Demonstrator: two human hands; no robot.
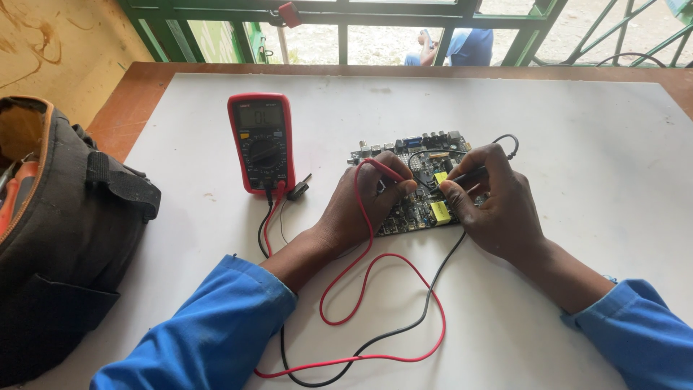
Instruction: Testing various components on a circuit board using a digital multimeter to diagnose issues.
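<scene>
Hands meet over a circuit board (415, 206) near the middle of a white worktop (577, 144). The left hand (364, 202) rests on the board's left part, its grip closed around a red probe (382, 172) whose tip points toward the board's centre. The right hand (494, 198) sits on the board's right part, its grip pinched shut on a black probe (465, 175) that slants down to the left, toward a yellow component (440, 178) on the board. A second, larger yellow block (439, 211) lies just below, between the two thumbs.

A red lead (375, 289) runs from the left hand, loops wide across the worktop in front of the board and curls back toward a red multimeter (262, 142). A black lead (404, 325) trails from under the right hand, crosses the red one and also ends at the meter's lower edge. The meter lies flat, just left of the board, display toward the far edge. Both forearms wear blue sleeves (209, 332).

A dark tool bag (65, 238) stands at the worktop's left edge, open at the top, with orange handles showing inside. Beyond the far edge is a green window frame (339, 14).
</scene>
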